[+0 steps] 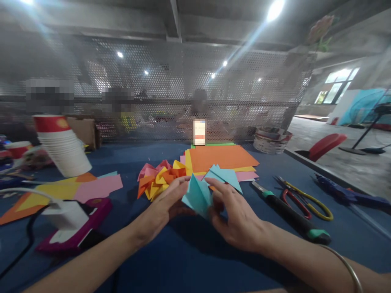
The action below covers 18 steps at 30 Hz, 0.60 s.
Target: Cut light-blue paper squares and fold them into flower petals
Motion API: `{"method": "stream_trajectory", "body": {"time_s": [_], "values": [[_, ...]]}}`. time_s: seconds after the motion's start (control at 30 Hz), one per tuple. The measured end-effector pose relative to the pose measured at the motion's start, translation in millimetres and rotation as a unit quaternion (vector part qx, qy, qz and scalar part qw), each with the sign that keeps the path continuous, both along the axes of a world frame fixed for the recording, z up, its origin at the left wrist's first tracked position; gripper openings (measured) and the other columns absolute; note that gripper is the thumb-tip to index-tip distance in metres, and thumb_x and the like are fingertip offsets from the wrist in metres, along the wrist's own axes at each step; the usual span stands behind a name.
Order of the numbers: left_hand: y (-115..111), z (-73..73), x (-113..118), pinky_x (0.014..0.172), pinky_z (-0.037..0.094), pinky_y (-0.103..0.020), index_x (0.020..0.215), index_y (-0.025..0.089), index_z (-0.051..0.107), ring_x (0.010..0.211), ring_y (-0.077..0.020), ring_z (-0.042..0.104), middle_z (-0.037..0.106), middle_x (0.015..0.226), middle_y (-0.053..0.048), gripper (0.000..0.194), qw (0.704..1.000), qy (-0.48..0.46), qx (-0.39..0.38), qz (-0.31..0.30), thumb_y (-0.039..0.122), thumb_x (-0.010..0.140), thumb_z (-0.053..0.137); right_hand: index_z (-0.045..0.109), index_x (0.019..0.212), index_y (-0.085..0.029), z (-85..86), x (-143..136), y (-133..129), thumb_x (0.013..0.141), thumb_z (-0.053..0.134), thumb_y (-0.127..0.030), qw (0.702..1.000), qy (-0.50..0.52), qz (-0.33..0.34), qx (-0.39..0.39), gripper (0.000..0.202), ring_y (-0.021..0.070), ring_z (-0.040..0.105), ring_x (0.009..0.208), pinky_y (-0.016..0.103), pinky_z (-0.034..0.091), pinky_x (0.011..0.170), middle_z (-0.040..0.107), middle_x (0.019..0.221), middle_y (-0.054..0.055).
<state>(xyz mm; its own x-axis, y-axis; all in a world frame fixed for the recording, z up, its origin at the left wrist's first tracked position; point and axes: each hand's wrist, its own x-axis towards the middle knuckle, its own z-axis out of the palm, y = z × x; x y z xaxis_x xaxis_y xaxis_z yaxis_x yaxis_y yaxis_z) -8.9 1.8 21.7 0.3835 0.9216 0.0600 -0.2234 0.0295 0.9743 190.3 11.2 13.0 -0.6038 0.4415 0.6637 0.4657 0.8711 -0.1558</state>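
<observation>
Folded blue paper (198,197) held up between both hands, above the worktop (171,252).
From my feed, left to right: paper cups (62,148), white plug (65,215), orange-yellow folded paper (161,179), then the left hand (174,199), part closed on the blue piece's left side, some fingertips hidden. Right hand (236,213) is curled in, fingers pinching its right side; exact gap unclear. Loose blue sheets (224,177) lie just beyond, green-black handled tool (290,215) to the right. I'd judge the piece very light, crisp at creases, soft on flat faces, easily crushed: take it by creased edges, light pinch, no squeezing across the open fold.
</observation>
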Motion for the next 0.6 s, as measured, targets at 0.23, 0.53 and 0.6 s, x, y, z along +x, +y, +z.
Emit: {"method": "stream_trajectory", "body": {"time_s": [0.23,0.53,0.6], "values": [[6,-7.9,-1,0.082,0.047,-0.031,0.123,0.018,0.049,0.103,-0.0241,0.059,0.064,0.113,-0.008,0.056,0.998,0.051,0.025,-0.013,0.027,0.074,0.073,0.023,0.14,-0.019,0.0,1,-2,0.082,0.046,-0.007,0.999,0.008,0.003,-0.031,0.064,0.0145,0.054,0.068,0.03,0.047,0.072,0.063,0.096,0.006],[6,-3.3,0,0.085,0.049,-0.038,0.125,0.019,0.05,0.094,-0.0223,0.064,0.067,0.106,-0.009,0.053,0.999,0.026,-0.02,-0.023,0.019,0.075,0.068,0.05,0.129,-0.027,9.0,4,7,0.073,0.046,0.001,0.977,-0.114,-0.174,0.047,0.063,0.029,0.031,0.129,0.049,0.029,0.101,0.037,0.14,0.01],[6,-2.6,-1,0.085,0.048,-0.038,0.126,0.018,0.049,0.092,-0.0217,0.065,0.067,0.103,-0.008,0.054,0.999,0.028,-0.03,-0.031,0.018,0.075,0.068,0.051,0.128,-0.029,10.1,7,8,0.07,0.046,0.002,0.978,-0.158,-0.13,0.046,0.066,0.0277,0.024,0.134,0.049,0.023,0.104,0.036,0.143,0.006]]}}
